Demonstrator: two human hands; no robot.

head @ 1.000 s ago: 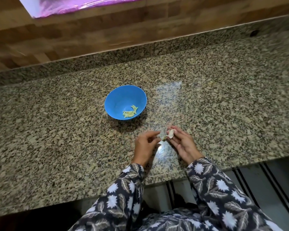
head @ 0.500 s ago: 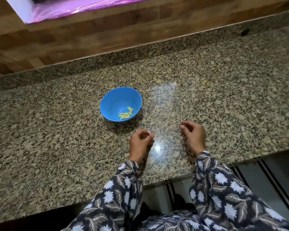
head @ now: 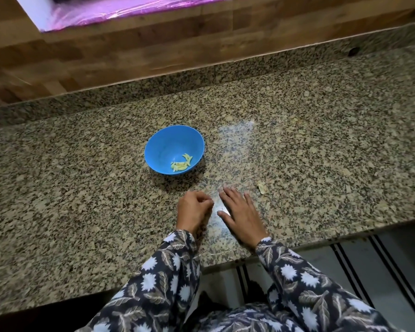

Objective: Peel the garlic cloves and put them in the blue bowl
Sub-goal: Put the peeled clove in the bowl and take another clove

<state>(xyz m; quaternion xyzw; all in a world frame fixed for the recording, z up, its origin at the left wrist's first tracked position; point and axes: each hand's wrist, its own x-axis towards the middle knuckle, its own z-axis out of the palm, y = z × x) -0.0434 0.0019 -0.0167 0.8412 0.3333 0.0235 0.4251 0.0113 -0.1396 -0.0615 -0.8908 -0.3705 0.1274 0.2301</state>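
The blue bowl (head: 164,142) stands on the granite counter (head: 82,200), with several peeled yellowish garlic cloves (head: 181,163) at its bottom. Just below and to the right of the bowl, my left hand (head: 194,210) is curled, fingertips pinched together around a garlic clove that stays almost fully hidden. My right hand (head: 240,213) lies flat beside it on the counter, fingers straight and spread, holding nothing. A pale scrap of garlic skin (head: 261,187) lies on the counter just right of my right fingertips.
A raised granite ledge and a wooden wall (head: 130,56) run along the back of the counter. The counter's front edge (head: 297,245) passes under my wrists, with striped flooring below it. A bright light reflection sits between my hands.
My hands have come apart after holding the clove together. The right hand swung out to the right, left the skin on the counter and came back flat next to the left hand.
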